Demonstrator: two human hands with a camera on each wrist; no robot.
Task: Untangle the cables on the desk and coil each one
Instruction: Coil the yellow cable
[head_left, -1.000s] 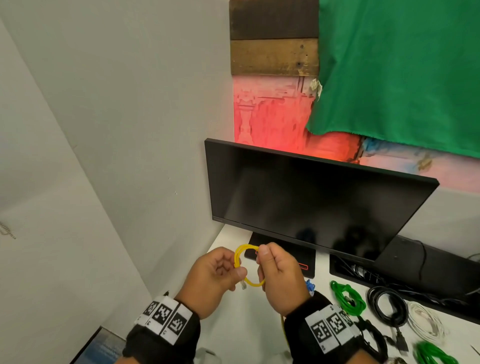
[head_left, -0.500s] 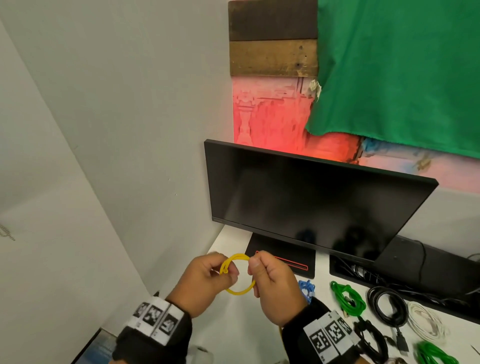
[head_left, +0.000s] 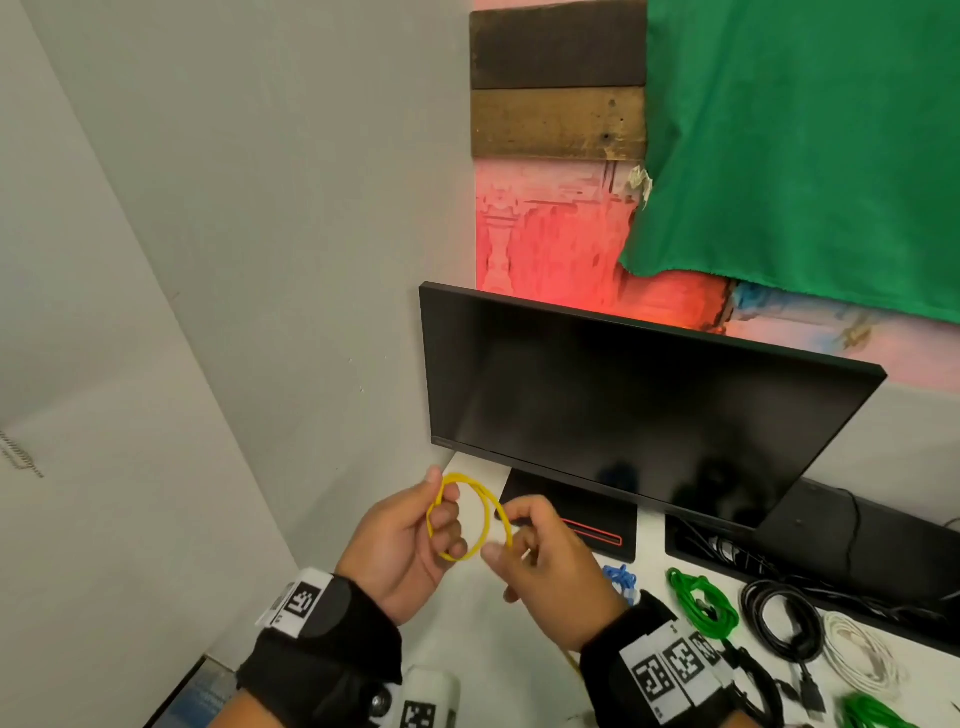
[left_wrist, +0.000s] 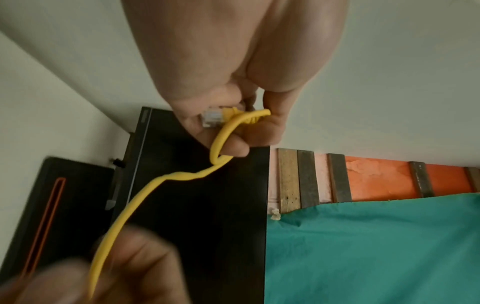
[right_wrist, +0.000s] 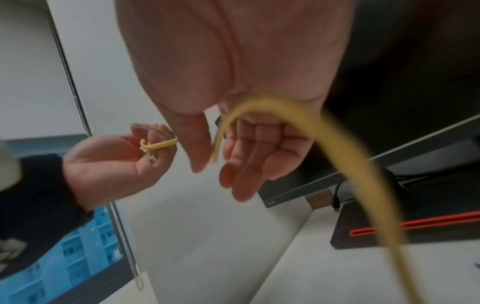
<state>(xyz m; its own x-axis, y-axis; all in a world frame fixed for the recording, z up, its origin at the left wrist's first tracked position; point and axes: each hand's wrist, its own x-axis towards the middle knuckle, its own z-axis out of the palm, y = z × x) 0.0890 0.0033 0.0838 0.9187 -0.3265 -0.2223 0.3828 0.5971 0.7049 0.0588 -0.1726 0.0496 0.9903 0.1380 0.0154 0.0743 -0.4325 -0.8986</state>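
Note:
A thin yellow cable (head_left: 485, 512) forms two loops in the air between my hands, in front of the monitor. My left hand (head_left: 445, 522) pinches the loops together with the cable's clear plug (left_wrist: 213, 118) between thumb and fingers. My right hand (head_left: 511, 543) sits just right of the loops, its fingers loosely curled round the free run of the yellow cable (right_wrist: 335, 152). That run passes across the palm and drops toward the desk. The cable's far end is hidden below my right wrist.
A black monitor (head_left: 623, 415) on a flat base (head_left: 571, 525) stands close behind my hands. On the white desk (head_left: 467, 654) to the right lie a blue cable (head_left: 621, 578), a green coil (head_left: 701, 605), a black coil (head_left: 779, 623), a white coil (head_left: 857, 654) and another green one (head_left: 872, 714). A grey wall is on the left.
The yellow coil has gone from one small ring to two wider loops. My hands have drawn slightly apart, and the right hand has slid down and right along the cable.

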